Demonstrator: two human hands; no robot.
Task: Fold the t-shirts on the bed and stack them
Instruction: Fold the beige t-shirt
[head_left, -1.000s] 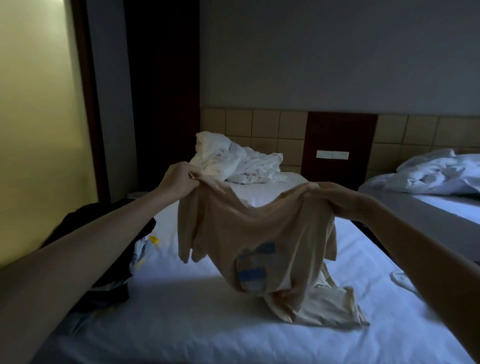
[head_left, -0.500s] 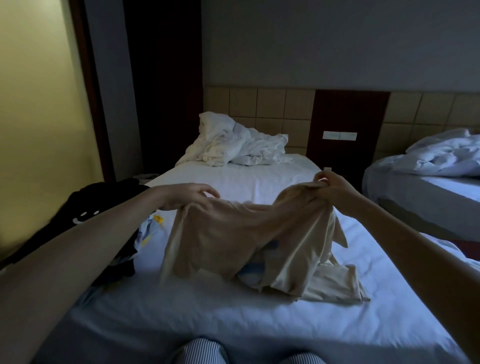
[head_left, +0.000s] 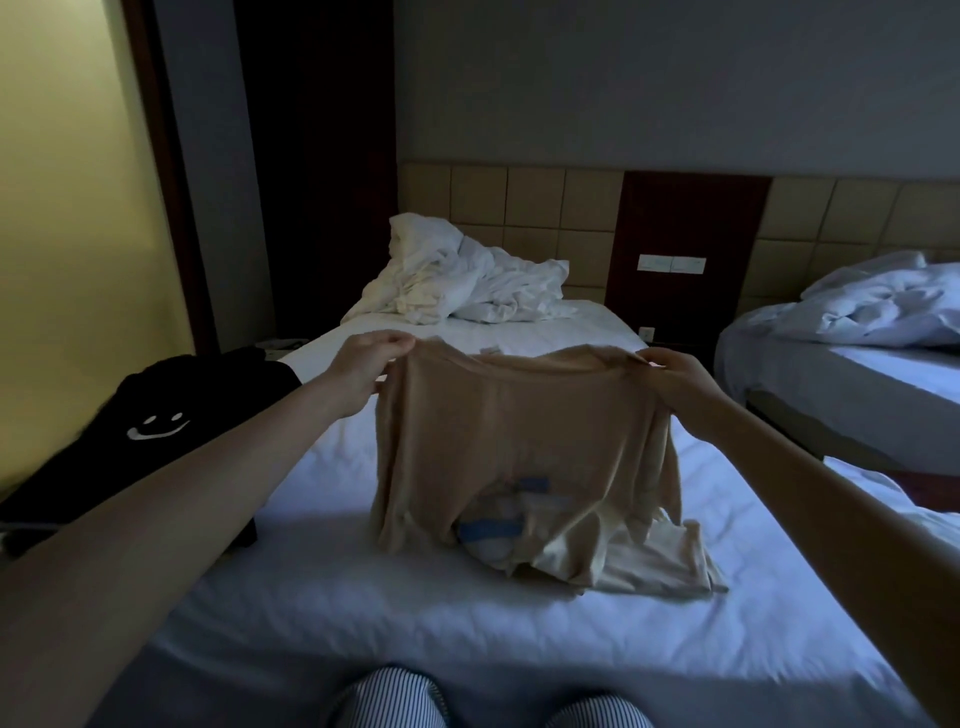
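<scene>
The beige t-shirt (head_left: 519, 441) hung in the middle of the frame, stretched by its top edge between my two hands, its lower part crumpled onto the bed (head_left: 311, 597) at centre.

My left hand (head_left: 363, 364), left of centre, had its fingers curled over one shoulder of the shirt and pinched the cloth. My right hand (head_left: 670, 374), right of centre, pinched the other shoulder the same way.

Half a second before, the shirt had sagged in a loose heap and my left hand had lain lower over the fabric. Now both hands were at the same height and farther apart, and the top edge ran nearly straight.

A blue and white print showed in the lower part of the shirt, too creased to read. A paler cream garment (head_left: 660, 566) lay under the hem, toward the lower right.

At the left of the frame a black garment (head_left: 171, 415) lay on the bed's edge; it bore a white smiling face and no words I could read.

A crumpled white duvet (head_left: 467, 286) sat at the head of the bed, above centre. A white switch plate (head_left: 671, 264) was on the dark panel at upper right, and a second bed (head_left: 831, 395) stood at the right edge.

My striped knees (head_left: 389, 696) showed at the bottom.
</scene>
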